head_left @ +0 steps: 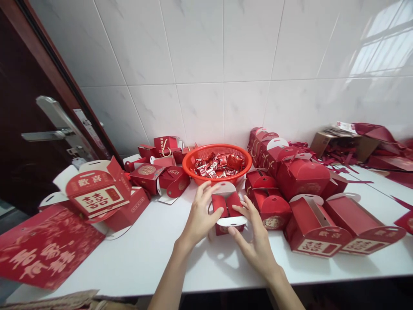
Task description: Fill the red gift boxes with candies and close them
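Touching red box [231,221] | hands [201,213] | tabletop [145,254] stretching leftward (front edge [200,292] near)

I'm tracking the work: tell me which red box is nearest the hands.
The box in front of the basket, between the left hand and right hand; the other boxes lie farther off to either side.

White table [155,267], orange plastic basket [222,148], red boxes [303,213] on both sides, brown carton [319,144]

The small red box [232,201] looks like smooth paperboard, the round orange basket [186,162] perforated plastic, the white wall tiles [200,43] glossy, the silver door handle [45,136] metal.
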The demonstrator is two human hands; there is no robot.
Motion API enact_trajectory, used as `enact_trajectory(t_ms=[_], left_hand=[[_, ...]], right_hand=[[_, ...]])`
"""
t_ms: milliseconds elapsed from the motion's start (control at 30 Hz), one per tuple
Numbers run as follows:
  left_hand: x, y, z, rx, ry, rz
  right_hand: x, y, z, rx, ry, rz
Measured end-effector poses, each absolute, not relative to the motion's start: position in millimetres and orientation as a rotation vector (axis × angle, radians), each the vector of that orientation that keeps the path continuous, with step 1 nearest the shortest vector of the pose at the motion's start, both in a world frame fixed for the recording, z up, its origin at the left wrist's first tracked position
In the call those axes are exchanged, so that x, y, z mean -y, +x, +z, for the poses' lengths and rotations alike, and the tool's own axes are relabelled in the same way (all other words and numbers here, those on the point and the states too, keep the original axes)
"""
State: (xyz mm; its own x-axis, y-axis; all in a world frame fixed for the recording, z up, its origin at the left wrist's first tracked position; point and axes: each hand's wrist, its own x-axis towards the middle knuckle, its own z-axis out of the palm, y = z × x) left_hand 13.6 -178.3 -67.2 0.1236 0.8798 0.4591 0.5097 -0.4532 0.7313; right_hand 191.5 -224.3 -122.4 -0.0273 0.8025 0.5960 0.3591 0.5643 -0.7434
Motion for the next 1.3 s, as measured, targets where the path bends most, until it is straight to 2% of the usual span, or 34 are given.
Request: enact_trajectory(t_ms=[367, 667, 1067, 1300], left_hand=[[183, 18, -73, -1.208, 1.821, 1.255], [192, 21, -77, -1.406, 1.881, 1.387], [219, 17, -78, -1.41, 1.897, 1.391], [230, 11, -75, -1.244, 1.785, 1.491]], right_hand=[[208, 172, -119, 1.43, -1.16, 0.341], [218, 159, -121, 1.527, -1.257, 0.174], [228, 163, -117, 1.667, -1.315, 0.218], [241, 168, -111, 1.611, -1.221, 0.171]])
